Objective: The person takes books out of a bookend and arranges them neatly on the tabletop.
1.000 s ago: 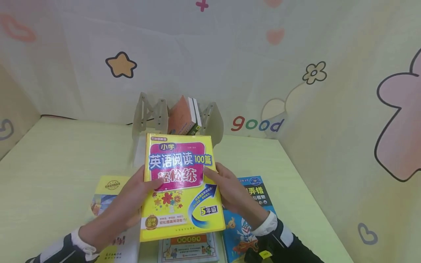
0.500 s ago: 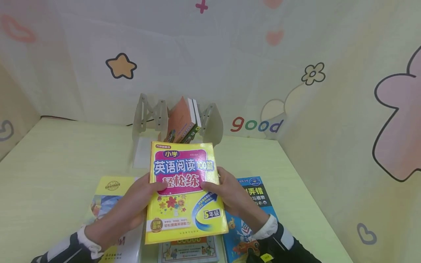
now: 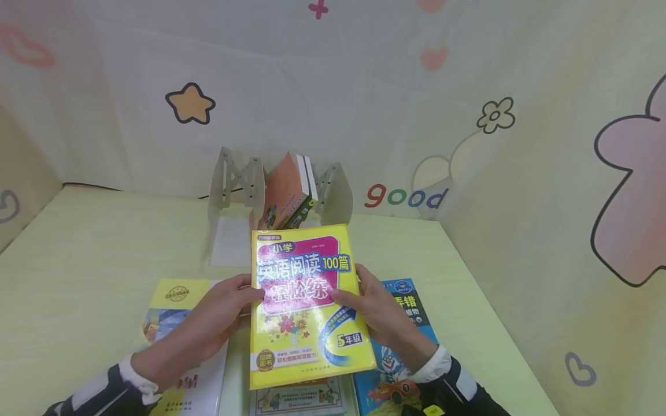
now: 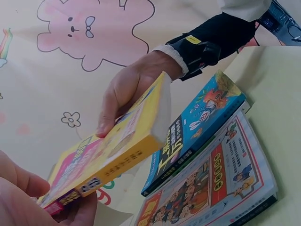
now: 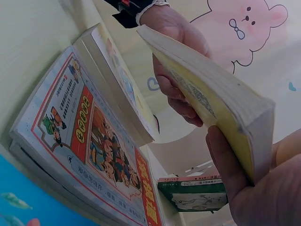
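A thick yellow book (image 3: 312, 358) with a pink title panel is held up in front of me, cover toward my face. My left hand (image 3: 218, 315) grips its left edge, thumb on the cover and fingers behind. On the opposite edge my right hand (image 3: 387, 312) pinches it the same way. In the left wrist view the yellow book's spine (image 4: 113, 167) faces that camera and the book is clear of the table. The right wrist view shows its white page edges (image 5: 221, 89) and part of the back cover, with fingers of both hands against that cover.
Behind the yellow book stands a white bookend rack (image 3: 335, 193) with a leaning orange book (image 3: 285, 188) and a green one. On the table (image 3: 104, 242) lie a yellow-and-white book (image 3: 177, 294), a blue book (image 3: 426, 329) and a white red-framed book (image 3: 299, 398).
The yellow book has moved slightly right and lower, away from the rack, with both hands still holding its edges. More of the rack's base and the orange book now shows.
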The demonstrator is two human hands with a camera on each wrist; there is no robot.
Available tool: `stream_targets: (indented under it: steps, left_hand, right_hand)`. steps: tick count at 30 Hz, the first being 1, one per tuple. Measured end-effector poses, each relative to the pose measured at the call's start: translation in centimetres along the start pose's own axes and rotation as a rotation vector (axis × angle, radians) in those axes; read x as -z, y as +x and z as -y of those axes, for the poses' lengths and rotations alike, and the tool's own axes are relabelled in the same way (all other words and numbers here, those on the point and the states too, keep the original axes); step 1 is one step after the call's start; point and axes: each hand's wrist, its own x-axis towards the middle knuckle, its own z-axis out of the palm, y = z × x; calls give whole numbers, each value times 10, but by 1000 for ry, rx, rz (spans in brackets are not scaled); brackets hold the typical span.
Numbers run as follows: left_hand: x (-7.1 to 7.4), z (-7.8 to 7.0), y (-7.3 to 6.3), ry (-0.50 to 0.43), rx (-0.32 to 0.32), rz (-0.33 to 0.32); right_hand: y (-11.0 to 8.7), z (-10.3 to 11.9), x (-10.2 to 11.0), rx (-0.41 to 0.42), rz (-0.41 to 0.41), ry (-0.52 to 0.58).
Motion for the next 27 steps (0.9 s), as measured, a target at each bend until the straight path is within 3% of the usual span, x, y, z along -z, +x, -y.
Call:
stream_targets:
  steps: [10, 17, 20, 27]
  left_hand:
    - [17, -18, -8, 113, 25, -21]
    - [41, -36, -13, 243, -76, -38]
    - [51, -45, -12, 288, -129, -101]
    - [64, -61, -4, 323, -212, -346]
  right_hand:
    - [-13, 2, 20, 26, -51, -63]
    - [-26, 4, 39, 31, -80, -115]
    - [-34, 6, 50, 36, -105, -146]
    - [-50, 9, 71, 0, -170, -135]
